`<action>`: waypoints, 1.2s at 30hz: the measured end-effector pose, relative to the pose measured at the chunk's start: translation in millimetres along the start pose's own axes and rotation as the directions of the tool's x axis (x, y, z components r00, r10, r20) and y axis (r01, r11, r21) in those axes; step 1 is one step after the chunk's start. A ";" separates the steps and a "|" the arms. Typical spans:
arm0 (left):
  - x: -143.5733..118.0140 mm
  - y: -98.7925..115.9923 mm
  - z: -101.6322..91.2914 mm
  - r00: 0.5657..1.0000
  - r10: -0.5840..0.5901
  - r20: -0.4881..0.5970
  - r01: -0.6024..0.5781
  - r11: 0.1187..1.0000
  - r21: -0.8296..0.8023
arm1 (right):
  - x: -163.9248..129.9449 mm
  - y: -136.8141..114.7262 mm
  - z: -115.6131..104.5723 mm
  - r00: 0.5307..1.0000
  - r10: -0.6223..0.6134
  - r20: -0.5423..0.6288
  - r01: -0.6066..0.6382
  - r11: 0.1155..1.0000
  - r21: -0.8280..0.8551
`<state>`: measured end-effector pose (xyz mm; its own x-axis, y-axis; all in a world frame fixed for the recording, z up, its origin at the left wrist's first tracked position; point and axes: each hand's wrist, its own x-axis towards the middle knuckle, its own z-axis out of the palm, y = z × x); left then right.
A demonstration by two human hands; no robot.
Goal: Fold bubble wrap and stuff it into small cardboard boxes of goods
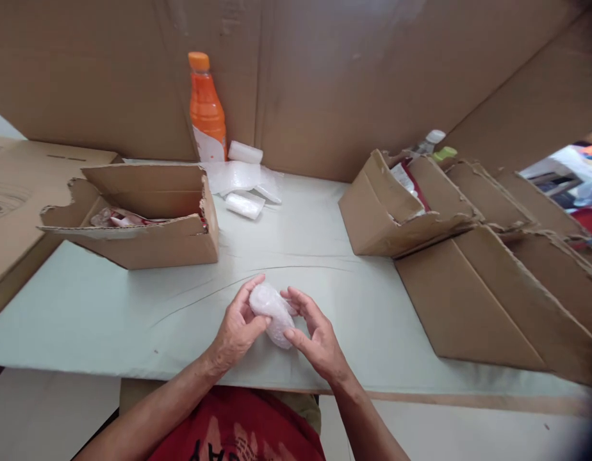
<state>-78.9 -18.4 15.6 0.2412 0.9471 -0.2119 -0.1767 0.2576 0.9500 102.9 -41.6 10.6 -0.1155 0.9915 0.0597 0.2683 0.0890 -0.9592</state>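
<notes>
A roll-shaped bundle of bubble wrap is held between my two hands just over the front of the table. My left hand grips its left side, with the thumb across the front. On the right side my right hand holds it between thumb and curved fingers. Whatever the wrap may contain is hidden. Farther back lie flat bubble wrap pieces and small white wrapped rolls, one roll in front and another roll behind.
An orange bottle stands against the cardboard wall. To the left is an open cardboard box with plastic packets inside. Several open boxes line the right, including a box holding items and a larger box.
</notes>
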 end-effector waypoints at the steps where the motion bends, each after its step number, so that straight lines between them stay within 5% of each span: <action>1: -1.4 -1.2 0.4 1.000 0.009 0.000 -0.009 1.000 0.009 | 1.7 0.4 0.7 0.999 0.023 0.045 -0.023 1.000 0.004; 6: 0.9 0.2 -15.8 0.993 0.119 -0.008 -0.114 0.969 0.218 | 18.6 -4.5 1.6 0.991 0.040 0.129 -0.020 0.989 -0.147; 11: 17.0 27.1 -72.8 0.972 0.214 0.097 -0.235 0.907 0.350 | 64.9 -48.3 -24.3 0.981 -0.188 0.054 0.194 0.913 -0.358; 15: 31.2 33.4 -111.9 0.987 0.070 0.141 -0.129 0.878 0.461 | 115.3 -127.1 -17.7 0.858 -0.513 0.010 0.435 0.717 -0.545; 19: 32.0 24.5 -124.0 0.987 0.046 0.152 -0.115 0.864 0.490 | 175.5 -196.4 35.6 0.700 -0.700 0.144 0.591 0.454 -0.666; 22: 27.7 20.9 -124.5 0.982 0.047 0.185 -0.135 0.856 0.499 | 227.1 -211.6 88.8 0.709 -0.565 0.422 0.645 0.278 -0.712; 24: 26.0 19.9 -124.4 0.979 0.052 0.199 -0.151 0.840 0.521 | 257.5 -206.7 123.4 0.750 -0.312 0.583 0.651 0.193 -0.734; 27: 25.7 17.2 -124.1 0.973 0.091 0.214 -0.197 0.810 0.553 | 286.1 -194.9 164.6 0.736 0.009 0.677 0.675 0.075 -0.734; 32: 26.4 11.4 -121.7 0.957 0.107 0.271 -0.257 0.751 0.608 | 296.2 -188.9 193.1 0.666 0.094 0.740 0.745 -0.027 -0.667; 36: 28.1 10.8 -121.6 0.956 0.092 0.278 -0.256 0.724 0.640 | 298.2 -185.4 194.1 0.690 0.105 0.716 0.712 0.079 -0.698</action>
<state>-190.1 34.3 -8.0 0.4793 0.8762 -0.0511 0.4211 -0.1785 0.8893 -166.9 219.2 152.6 -0.7366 0.6255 -0.2571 0.6060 0.7793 0.1597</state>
